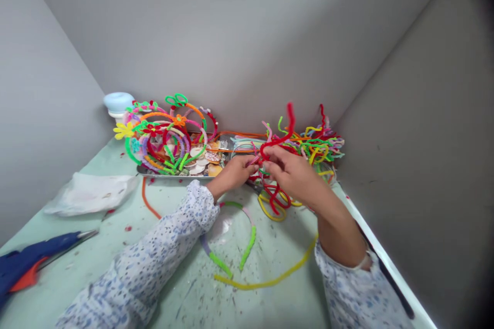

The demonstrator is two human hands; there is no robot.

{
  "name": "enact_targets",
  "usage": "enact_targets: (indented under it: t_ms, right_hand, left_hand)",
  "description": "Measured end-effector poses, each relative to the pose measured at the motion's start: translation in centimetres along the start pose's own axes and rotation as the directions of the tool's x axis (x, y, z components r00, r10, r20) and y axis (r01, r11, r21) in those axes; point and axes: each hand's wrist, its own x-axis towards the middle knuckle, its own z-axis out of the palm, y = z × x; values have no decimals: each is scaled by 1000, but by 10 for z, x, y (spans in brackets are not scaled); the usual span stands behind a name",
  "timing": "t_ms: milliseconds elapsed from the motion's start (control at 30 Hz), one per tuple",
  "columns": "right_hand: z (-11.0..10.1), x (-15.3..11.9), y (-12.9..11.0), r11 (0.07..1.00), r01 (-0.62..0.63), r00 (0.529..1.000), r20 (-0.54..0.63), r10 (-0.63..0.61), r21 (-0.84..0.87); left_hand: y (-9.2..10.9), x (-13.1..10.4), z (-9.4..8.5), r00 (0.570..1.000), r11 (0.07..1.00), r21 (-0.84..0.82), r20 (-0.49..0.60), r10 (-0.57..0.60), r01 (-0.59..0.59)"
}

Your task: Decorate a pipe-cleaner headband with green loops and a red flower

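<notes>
A bent red pipe cleaner (290, 122) is pinched between the thumb and fingers of my right hand (295, 172), its free end sticking up. Close beside it, my left hand (234, 175) has its fingertips pressed together; what lies between them is too small and blurred to make out. Under my hands are looped red pipe cleaners (278, 200) and yellow scissor-like handles (272, 211), partly covered. A headband wrapped in green, pink and purple (250, 244) lies on the table below my left hand. In front of it curves a yellow pipe cleaner (270, 282).
Decorated fuzzy headbands (173, 128) are piled at the back left, over a tray of shells (198, 167). A bundle of colourful pipe cleaners (326, 146) lies at the back right. A blue glue gun (42, 252) and white plastic bag (92, 193) are at left. Grey walls enclose the table.
</notes>
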Motion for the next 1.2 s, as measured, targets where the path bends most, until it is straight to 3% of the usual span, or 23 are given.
enact_targets:
  t_ms: [200, 300, 400, 533, 667, 867, 1033, 1200]
  right_hand:
    - [14, 7, 20, 980, -25, 998, 45, 35, -199]
    - [16, 8, 24, 975, -20, 998, 57, 33, -222]
    - [21, 10, 27, 959, -6, 998, 64, 25, -283]
    - [30, 20, 38, 914, -100, 995, -19, 101, -393]
    - [34, 38, 56, 898, -272, 959, -179, 221, -346]
    - [40, 53, 65, 926, -268, 955, -199, 219, -265]
    - [38, 35, 46, 978, -167, 952, -277, 127, -125]
    - [39, 8, 29, 991, -107, 936, -345, 75, -76]
  left_hand:
    - [2, 1, 2, 994, 984, 153, -80, -81, 92]
    - [2, 1, 3, 997, 990, 134, -66, -44, 52]
    - [2, 1, 4, 992, 992, 126, -122, -18, 33]
    - [1, 2, 4, 978, 987, 150, -209, -22, 54]
    - [8, 4, -6, 917, 974, 221, -397, 40, 53]
    - [29, -9, -24, 812, 998, 51, -584, -4, 41]
    - [45, -35, -23, 741, 997, -6, -670, 55, -79]
    - [43, -63, -9, 732, 993, -74, -681, 14, -87]
